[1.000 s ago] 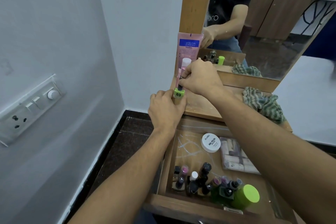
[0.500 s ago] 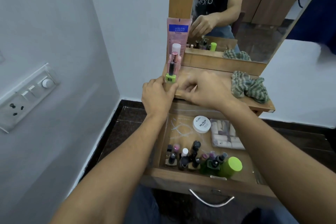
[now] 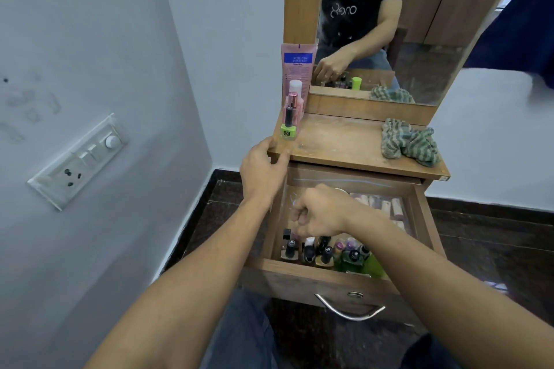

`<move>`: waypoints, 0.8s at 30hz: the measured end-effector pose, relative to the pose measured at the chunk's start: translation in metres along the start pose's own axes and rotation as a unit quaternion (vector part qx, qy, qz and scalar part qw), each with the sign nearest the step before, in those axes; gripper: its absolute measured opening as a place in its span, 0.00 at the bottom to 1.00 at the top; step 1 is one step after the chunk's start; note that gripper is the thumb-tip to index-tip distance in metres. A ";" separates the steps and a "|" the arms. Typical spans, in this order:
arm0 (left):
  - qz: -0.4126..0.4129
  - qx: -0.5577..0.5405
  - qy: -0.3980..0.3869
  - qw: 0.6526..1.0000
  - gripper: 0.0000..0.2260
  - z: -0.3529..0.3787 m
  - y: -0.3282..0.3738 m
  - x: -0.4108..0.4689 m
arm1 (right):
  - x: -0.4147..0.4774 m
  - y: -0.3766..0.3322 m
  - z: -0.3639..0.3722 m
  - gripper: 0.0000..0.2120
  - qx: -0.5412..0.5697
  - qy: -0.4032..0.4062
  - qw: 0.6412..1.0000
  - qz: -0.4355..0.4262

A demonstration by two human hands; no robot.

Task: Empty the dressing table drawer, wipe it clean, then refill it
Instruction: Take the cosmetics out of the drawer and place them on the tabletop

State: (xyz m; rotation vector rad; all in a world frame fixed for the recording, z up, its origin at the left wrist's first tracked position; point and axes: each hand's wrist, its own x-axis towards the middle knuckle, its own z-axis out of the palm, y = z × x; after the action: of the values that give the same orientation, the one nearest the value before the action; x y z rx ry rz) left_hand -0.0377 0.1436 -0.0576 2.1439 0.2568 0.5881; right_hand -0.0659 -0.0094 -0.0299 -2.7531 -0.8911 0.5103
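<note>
**Reaching into the drawer for the next bottle**

My left hand (image 3: 263, 171) grips the tabletop (image 3: 338, 144) corner just above the drawer (image 3: 323, 278) to steady me. My right hand (image 3: 320, 213), fingers curled and empty, hovers inside the drawer over the nail polish bottles (image 3: 308, 250) clustered at its front. Items already removed stand above, clear of the cloth (image 3: 407, 142).

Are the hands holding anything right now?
The left hand grips the front corner of the dressing table top. The right hand reaches into the drawer, apparently holding nothing.
</note>
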 end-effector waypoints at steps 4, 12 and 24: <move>0.006 -0.004 -0.009 1.000 0.20 -0.002 0.000 -0.001 | 0.000 -0.002 0.002 0.10 -0.021 -0.006 1.000 -0.006; 0.010 -0.017 -0.008 1.000 0.17 0.000 -0.006 0.002 | -0.004 -0.001 -0.017 0.05 -0.047 0.034 0.998 -0.036; -0.008 -0.049 0.029 0.998 0.21 0.010 -0.007 0.006 | 0.038 -0.002 -0.135 0.05 0.015 0.333 0.943 0.026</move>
State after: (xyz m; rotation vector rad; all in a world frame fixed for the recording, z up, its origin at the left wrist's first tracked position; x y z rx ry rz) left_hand -0.0270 0.1434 -0.0666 2.0307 0.2717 0.6408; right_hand 0.0133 0.0035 0.0855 -2.6262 -0.6247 -0.3904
